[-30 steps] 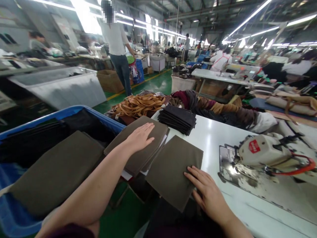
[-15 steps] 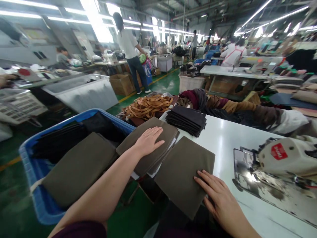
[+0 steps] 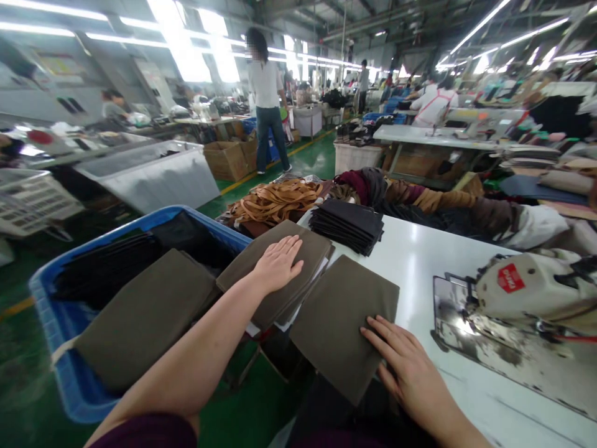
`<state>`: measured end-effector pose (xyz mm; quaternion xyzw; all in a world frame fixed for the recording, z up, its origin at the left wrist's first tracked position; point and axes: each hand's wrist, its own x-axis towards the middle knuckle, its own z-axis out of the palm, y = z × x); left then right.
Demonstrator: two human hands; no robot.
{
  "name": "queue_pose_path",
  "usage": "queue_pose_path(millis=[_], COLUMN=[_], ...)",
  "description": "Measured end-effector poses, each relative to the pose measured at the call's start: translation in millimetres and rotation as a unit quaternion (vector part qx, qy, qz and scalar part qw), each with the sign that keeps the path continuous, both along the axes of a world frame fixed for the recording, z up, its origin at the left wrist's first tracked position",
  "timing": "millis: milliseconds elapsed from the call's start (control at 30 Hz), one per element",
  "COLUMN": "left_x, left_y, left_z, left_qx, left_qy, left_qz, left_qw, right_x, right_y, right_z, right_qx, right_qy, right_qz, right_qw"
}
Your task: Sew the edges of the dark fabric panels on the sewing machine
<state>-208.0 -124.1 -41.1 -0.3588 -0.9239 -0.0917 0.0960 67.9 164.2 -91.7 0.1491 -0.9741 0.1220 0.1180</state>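
My left hand lies flat, fingers apart, on top of a stack of olive-brown fabric pieces that overhangs the table's left edge. My right hand rests flat on the near corner of a single olive-brown fabric piece lying on the white table. Neither hand grips anything. A stack of black fabric pieces sits further back on the table. A sewing machine stands at the right.
A blue bin at my left holds more olive-brown fabric and black pieces. Tan straps and heaped garments lie beyond the table. A standing person and other workers are in the aisle and at far tables.
Both hands have stayed flat on their fabric pieces. The view shifted left and back slightly, and the standing person in the aisle walked to the right.
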Motion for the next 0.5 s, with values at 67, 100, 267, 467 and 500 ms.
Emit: queue_pose_path(millis=[67,100,267,467,500], left_x=[11,22,103,168,172], left_y=[5,10,38,53,54], left_z=[6.2,9.6,7.3,-42.5,-47.0], left_qx=[0.002,0.007,0.034,0.005,0.007], left_qy=[0.015,0.018,-0.021,-0.079,-0.082], left_qz=[-0.013,-0.032,-0.220,-0.195,-0.187], left_qw=[1.000,0.999,0.975,0.978,0.979], right_x=[1,2,3,2,3], right_y=[-3,-4,-7,-2,0], right_z=[3.8,5.6,10.4,4.5,1.9], right_qx=[-0.004,-0.007,-0.030,-0.083,-0.093], right_qy=[-0.016,-0.022,-0.032,0.014,0.029], right_qz=[-0.004,-0.006,-0.012,-0.011,-0.017], right_qw=[1.000,1.000,0.999,0.996,0.995])
